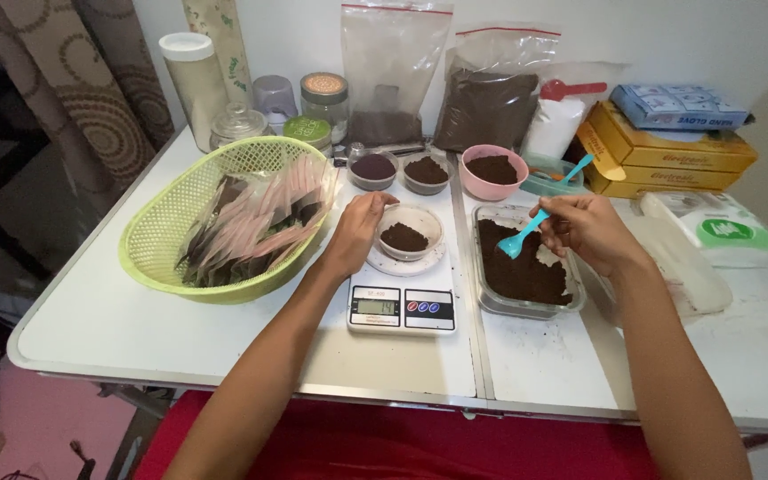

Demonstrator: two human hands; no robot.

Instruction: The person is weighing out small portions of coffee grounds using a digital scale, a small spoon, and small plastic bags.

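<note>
Bags at back wall: two clear zip bags w/ red strips, dark brown powder inside; yellow flat cartons stacked at right, blue box on top. Small turquoise plastic spoon pinched in right hand, long axis slanting, bowl pointing down-left over clear rectangular tub of brown powder. Left hand, fingers curled, touches rim of small white bowl w/ powder on white digital kitchen scale. Green mesh basket of sachets at left. Bare white tabletop along near edge.
</note>
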